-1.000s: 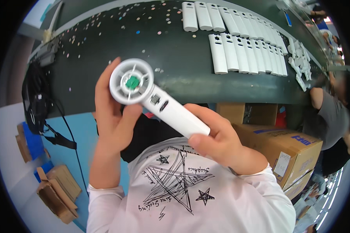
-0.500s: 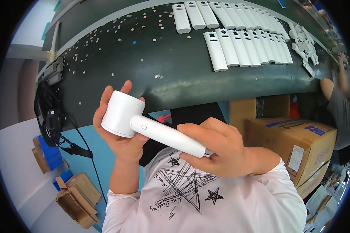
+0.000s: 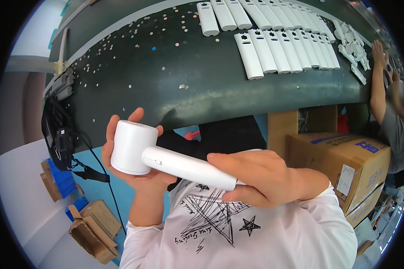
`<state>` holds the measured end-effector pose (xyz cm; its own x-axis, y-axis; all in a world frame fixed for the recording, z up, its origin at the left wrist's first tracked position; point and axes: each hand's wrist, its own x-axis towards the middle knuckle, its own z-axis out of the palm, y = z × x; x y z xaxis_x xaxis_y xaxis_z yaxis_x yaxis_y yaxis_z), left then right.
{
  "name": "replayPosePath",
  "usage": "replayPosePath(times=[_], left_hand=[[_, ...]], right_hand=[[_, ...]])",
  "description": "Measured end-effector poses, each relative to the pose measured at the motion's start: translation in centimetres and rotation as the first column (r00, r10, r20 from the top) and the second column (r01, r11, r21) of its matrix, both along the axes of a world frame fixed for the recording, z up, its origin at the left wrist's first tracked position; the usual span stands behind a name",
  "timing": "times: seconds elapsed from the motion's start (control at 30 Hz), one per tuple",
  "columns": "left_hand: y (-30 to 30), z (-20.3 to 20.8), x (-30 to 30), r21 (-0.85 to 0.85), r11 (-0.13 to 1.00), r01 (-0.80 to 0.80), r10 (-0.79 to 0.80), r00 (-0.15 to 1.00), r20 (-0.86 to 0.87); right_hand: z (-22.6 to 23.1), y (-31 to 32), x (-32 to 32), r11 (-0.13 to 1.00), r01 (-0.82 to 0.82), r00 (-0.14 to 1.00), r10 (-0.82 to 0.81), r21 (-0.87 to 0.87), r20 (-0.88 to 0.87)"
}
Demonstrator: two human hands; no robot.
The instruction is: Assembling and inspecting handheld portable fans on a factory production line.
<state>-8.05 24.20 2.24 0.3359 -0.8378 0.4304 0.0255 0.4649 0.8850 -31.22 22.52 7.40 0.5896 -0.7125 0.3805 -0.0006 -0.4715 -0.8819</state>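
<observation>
Where held before the white shirt (image 3: 244, 249), found the white handheld device (image 3: 166, 161) with its long axis running from the left hand (image 3: 141, 182), curled around the drum-shaped head (image 3: 132, 150), down rightward to the right hand (image 3: 260, 175), pinching the end of the handle (image 3: 195, 171).

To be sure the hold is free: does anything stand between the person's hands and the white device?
Nothing visible does. The bare left hand supports the white device at its round head; the bare right hand is at the handle's end. The rows of white parts lie beyond, on the dark table.
</observation>
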Motion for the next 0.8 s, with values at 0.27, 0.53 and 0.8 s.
replayPosePath(times=[0.27, 0.53, 0.8], left_hand=[[0.4, -0.3, 0.2, -0.018, 0.999, -0.040, 0.044, 0.960, 0.278], [-0.9, 0.8, 1.3, -0.117, 0.985, 0.123, -0.059, 0.895, 0.442], [-2.0, 2.2, 1.4, -0.196, 0.963, 0.187, -0.066, 0.862, 0.503]], right_hand=[[0.4, 1.1, -0.3, 0.993, 0.026, 0.999, -0.028, 0.111, 0.017], [-0.5, -0.8, -1.5, 0.958, -0.103, 0.992, 0.120, 0.268, -0.050], [1.7, -2.7, 0.0, 0.991, -0.087, 0.931, 0.116, 0.098, -0.346]])
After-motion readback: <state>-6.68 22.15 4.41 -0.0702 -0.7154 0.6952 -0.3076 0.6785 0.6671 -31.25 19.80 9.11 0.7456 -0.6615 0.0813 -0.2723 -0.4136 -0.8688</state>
